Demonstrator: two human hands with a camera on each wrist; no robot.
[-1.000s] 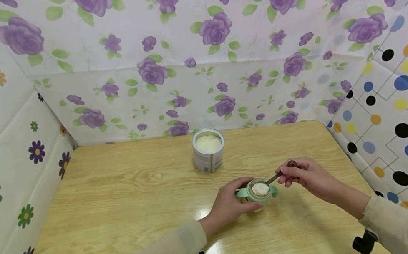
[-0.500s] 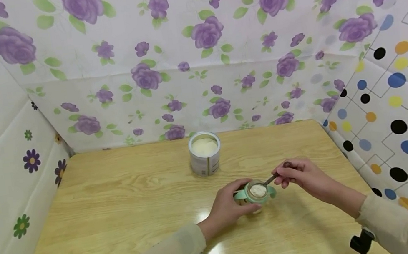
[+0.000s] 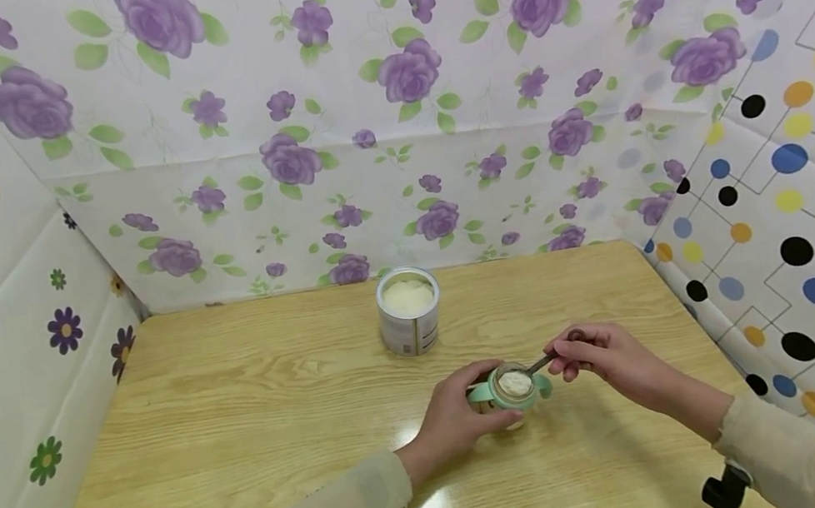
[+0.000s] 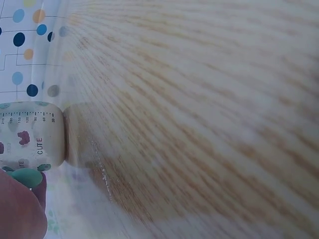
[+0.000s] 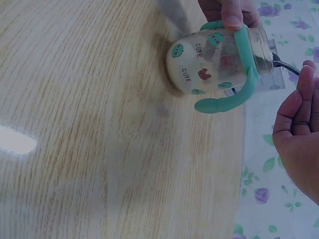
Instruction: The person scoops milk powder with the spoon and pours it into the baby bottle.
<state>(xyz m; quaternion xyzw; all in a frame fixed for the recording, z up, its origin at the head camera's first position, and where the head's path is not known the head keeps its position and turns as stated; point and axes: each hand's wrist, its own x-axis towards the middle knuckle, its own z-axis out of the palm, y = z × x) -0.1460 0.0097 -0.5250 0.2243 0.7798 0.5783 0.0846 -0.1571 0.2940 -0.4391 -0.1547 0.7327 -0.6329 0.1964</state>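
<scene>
A clear baby bottle (image 5: 209, 62) with green side handles and printed "CUTE" stands upright on the table, its mouth uncovered. My left hand (image 3: 459, 414) grips it from the left side, thumb in front and fingers behind. Between thumb and fingers my right hand (image 3: 608, 357) pinches the handle of a dark spoon (image 3: 543, 362). The spoon's bowl is at the bottle's mouth, where white powder (image 3: 516, 383) shows. From the right wrist view, whitish contents fill the lower bottle. The left wrist view shows the bottle's base (image 4: 35, 134) on the table.
Behind the bottle, a little to the left, stands an open tin (image 3: 411, 325) of pale powder. The wooden table (image 3: 246, 423) is bounded by a flowered cloth (image 3: 336, 153) at the back and patterned cloths on both sides. A few powder specks (image 4: 104, 174) lie near the bottle.
The head view has shifted slightly. Both hands, the bottle and the spoon keep nearly the same places relative to each other.
</scene>
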